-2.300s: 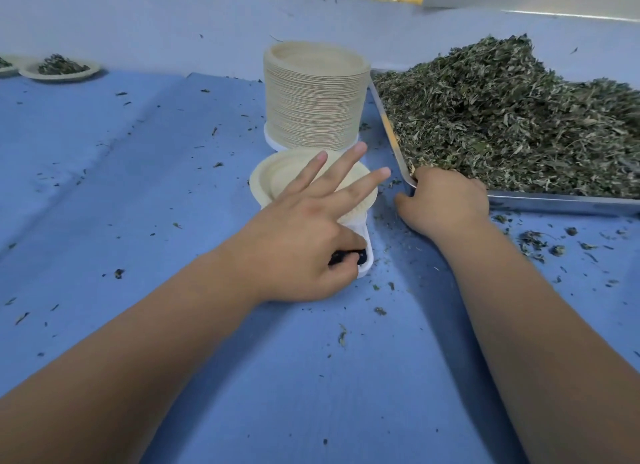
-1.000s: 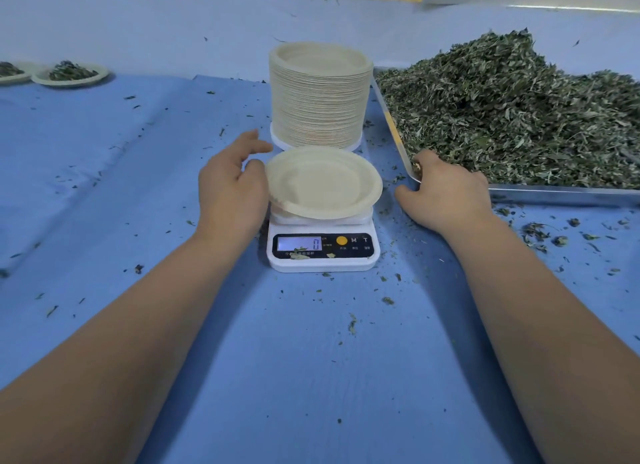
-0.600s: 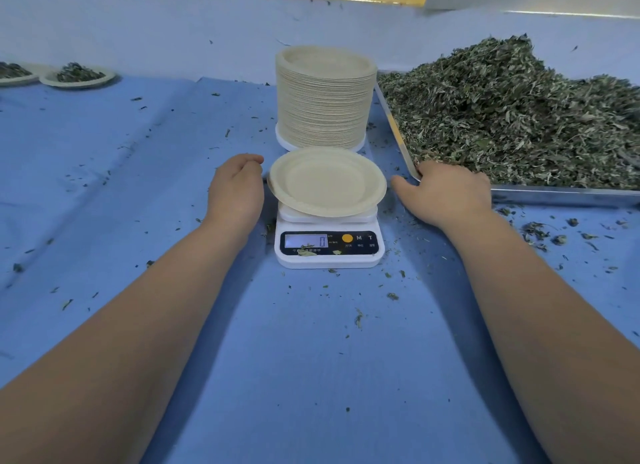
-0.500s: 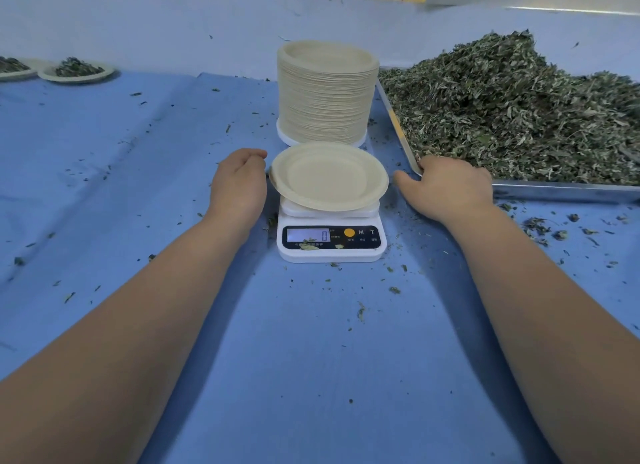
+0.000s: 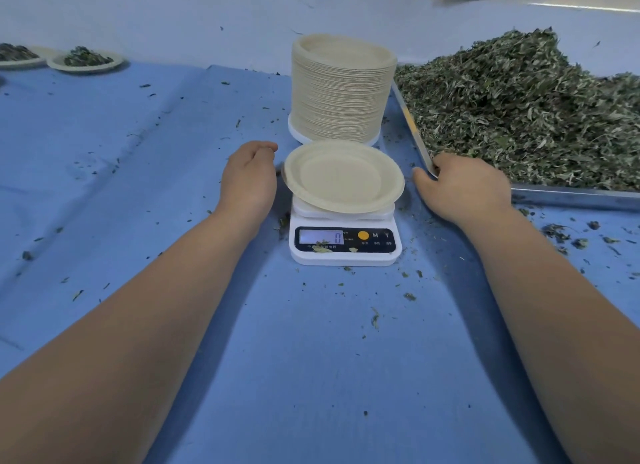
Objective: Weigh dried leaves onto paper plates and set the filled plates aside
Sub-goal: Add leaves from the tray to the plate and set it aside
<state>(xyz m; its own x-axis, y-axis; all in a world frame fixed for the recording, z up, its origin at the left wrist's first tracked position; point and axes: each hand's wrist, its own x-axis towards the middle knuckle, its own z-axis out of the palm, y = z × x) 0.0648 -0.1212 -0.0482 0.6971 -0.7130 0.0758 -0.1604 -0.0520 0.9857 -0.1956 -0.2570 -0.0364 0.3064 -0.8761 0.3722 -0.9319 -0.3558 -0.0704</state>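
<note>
An empty paper plate (image 5: pixel 343 177) lies on a small white scale (image 5: pixel 344 245) whose display reads 0. My left hand (image 5: pixel 249 179) rests on the blue cloth just left of the plate, fingers curled in with nothing in them. My right hand (image 5: pixel 464 186) sits at the near left corner of the metal tray (image 5: pixel 568 198), fingers bent onto its rim and thumb lying on the cloth. A large heap of dried leaves (image 5: pixel 526 110) fills the tray. Behind the scale stands a tall stack of paper plates (image 5: pixel 341 89).
Two filled plates (image 5: pixel 85 59) sit at the far left of the table. Leaf crumbs are scattered over the blue cloth (image 5: pixel 138 172), thickest around the scale and below the tray. A pale wall runs along the back.
My left hand came off the scale's front, went to the plate's left side and curled shut. The scale's display now shows, reading 0. My right hand stayed at the tray corner.
</note>
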